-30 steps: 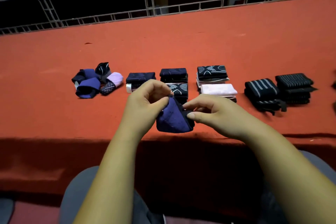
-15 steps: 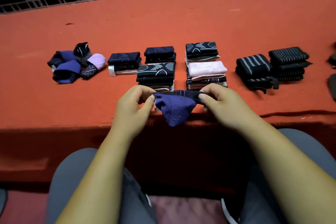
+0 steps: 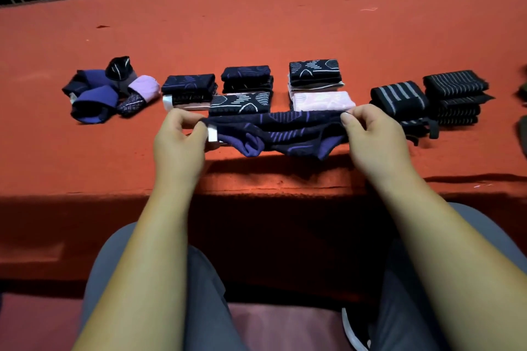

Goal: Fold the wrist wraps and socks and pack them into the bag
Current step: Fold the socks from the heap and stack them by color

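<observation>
Stretched wider now: sock (image 3: 273, 131), left hand (image 3: 178, 145) pinching tag end, right hand (image 3: 373, 139) pinching other end.

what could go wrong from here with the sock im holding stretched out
1. The purple-patterned sock is held only by pinches at its ends, left hand and right hand, near the front edge of the table; a slipped pinch could drop it off.
2. It hangs right in front of the folded sock stacks; laying it down carelessly might nudge them askew.
3. Its lower layers sag unevenly, so the fold may come out lopsided.
</observation>
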